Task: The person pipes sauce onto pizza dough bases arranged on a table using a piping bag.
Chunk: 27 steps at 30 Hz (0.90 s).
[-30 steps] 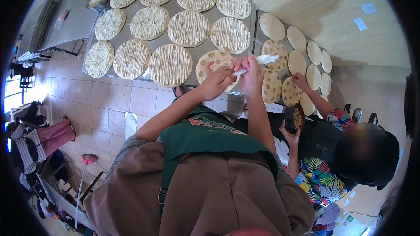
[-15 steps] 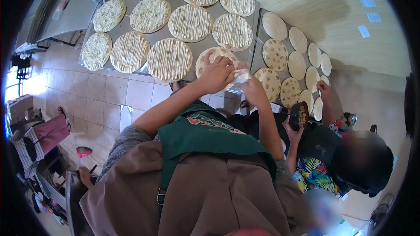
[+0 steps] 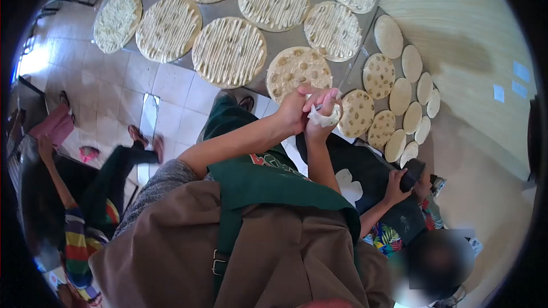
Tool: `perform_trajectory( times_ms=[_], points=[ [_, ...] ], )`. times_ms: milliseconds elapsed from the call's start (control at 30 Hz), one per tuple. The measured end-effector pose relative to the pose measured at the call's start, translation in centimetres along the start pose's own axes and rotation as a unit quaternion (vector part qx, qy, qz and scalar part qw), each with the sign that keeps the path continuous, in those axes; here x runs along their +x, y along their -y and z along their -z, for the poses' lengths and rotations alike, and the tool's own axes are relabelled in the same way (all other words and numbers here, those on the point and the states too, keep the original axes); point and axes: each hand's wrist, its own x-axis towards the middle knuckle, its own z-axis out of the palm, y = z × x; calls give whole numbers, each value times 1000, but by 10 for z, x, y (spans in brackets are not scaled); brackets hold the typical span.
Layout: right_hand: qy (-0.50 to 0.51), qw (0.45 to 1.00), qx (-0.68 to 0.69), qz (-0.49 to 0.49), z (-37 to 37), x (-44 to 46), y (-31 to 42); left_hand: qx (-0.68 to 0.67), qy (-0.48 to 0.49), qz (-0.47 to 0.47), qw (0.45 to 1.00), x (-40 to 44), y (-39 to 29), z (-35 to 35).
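My right hand (image 3: 321, 126) is closed around a white plastic bag (image 3: 324, 117), which is wrapped and bunched over the fingers. Pressed up against it, my left hand (image 3: 292, 112) grips the bag's narrow end, mostly hidden between the hands. Both are at the near edge of a round flatbread with brown topping pieces (image 3: 298, 70) and no white stripes. To its left lies a flatbread covered in white stripes (image 3: 229, 52); another striped one (image 3: 333, 31) is behind it.
Flatbreads cover the metal table (image 3: 357, 60); plain rounds (image 3: 400, 96) lie at the right. A co-worker at lower right holds a dark bowl (image 3: 412, 175). Another person in a striped sleeve (image 3: 77, 239) is at lower left, by a dark surface.
The view has shifted, bringing the flatbreads higher in the frame. My hands have come together around the bag. The co-worker's bowl has tilted and moved away; a person has come into view at left.
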Motion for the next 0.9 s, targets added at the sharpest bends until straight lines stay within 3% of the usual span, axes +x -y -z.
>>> perform_trajectory(
  times_ms=[33,100,200,300,433,667,800,900],
  points=[
    [-25,1000,18,-3,-3,4,-8,55,-154,-11,987,4,0,-20],
    [-78,995,54,-7,-8,14,-25,151,-448,-19,881,23,-1,-89],
    [-53,995,84,-25,-18,26,-34,149,-459,-61,874,15,-5,-63],
    [-24,991,125,-29,-27,32,-40,99,-522,-26,847,14,-14,-64],
    [2,979,205,13,-32,36,-54,104,-530,-7,841,17,-32,-63],
    [7,975,218,37,-45,56,-66,90,-524,-45,845,31,-51,-58],
    [-16,967,254,-27,-43,46,-72,87,-542,-23,835,25,-56,-65],
    [-22,966,255,-26,-46,46,-74,113,-438,-11,892,11,-63,-50]
  ],
)
